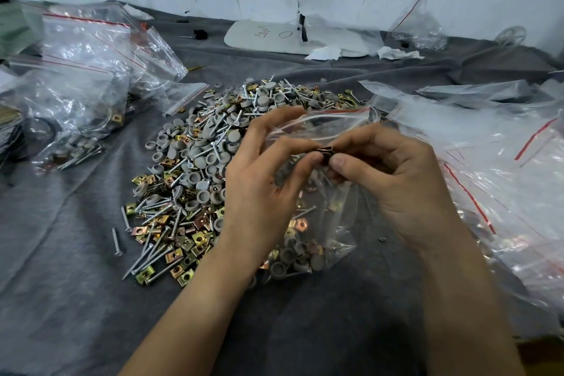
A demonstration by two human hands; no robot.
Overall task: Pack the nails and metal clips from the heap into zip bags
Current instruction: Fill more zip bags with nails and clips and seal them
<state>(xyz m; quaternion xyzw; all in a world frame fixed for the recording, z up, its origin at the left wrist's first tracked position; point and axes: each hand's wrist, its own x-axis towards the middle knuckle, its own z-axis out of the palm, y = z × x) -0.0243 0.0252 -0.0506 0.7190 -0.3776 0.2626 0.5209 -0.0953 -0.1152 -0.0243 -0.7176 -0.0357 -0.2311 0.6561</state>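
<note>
A heap (pixel 189 174) of nails, brass-coloured metal clips and grey caps lies on the dark cloth in the middle. Above its right side my left hand (pixel 262 180) holds the mouth of a clear zip bag (pixel 323 223) that hangs down with caps, clips and a nail inside. My right hand (pixel 393 180) pinches a small stack of metal clips (pixel 325 152) at the bag's opening, and the fingertips of my left hand touch the same stack.
Filled zip bags (pixel 79 101) sit at the left, a pile of zip bags (pixel 494 162) at the right. A white board (pixel 274 36) and crumpled paper (pixel 396 53) lie by the far wall. A loose nail (pixel 116 241) lies left of the heap.
</note>
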